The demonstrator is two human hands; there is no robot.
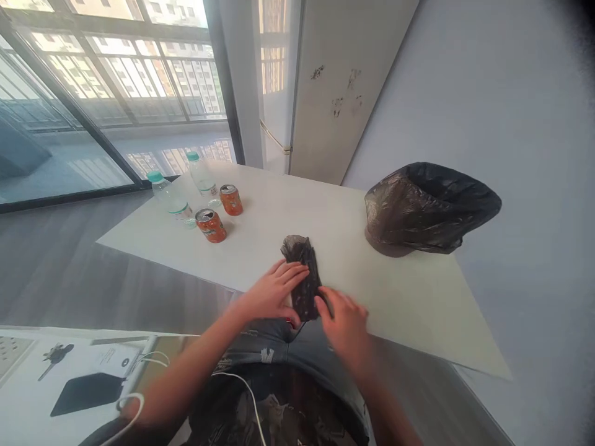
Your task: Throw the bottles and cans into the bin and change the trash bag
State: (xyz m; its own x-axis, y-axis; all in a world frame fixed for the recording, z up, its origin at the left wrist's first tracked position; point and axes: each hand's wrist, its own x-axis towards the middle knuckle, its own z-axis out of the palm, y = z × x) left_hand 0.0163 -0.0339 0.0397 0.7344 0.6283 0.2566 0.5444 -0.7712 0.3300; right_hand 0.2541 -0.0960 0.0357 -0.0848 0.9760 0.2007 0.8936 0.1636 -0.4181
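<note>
A folded black plastic bag (pixel 303 272) lies on the white board (pixel 400 291) near its front edge. My left hand (pixel 272 292) rests on the bag's left side with fingers stretched flat over it. My right hand (pixel 346 325) pinches the bag's lower right corner, its fingers curled on the plastic. Both hands hold the bag down against the board.
A bin lined with a black bag (pixel 425 207) stands at the right of the board. Two orange cans (pixel 211 225) (pixel 231 199) and two clear water bottles (pixel 173 199) (pixel 203 178) stand at the far left. A dark pad and white cable (pixel 86 391) lie at lower left. Windows are behind.
</note>
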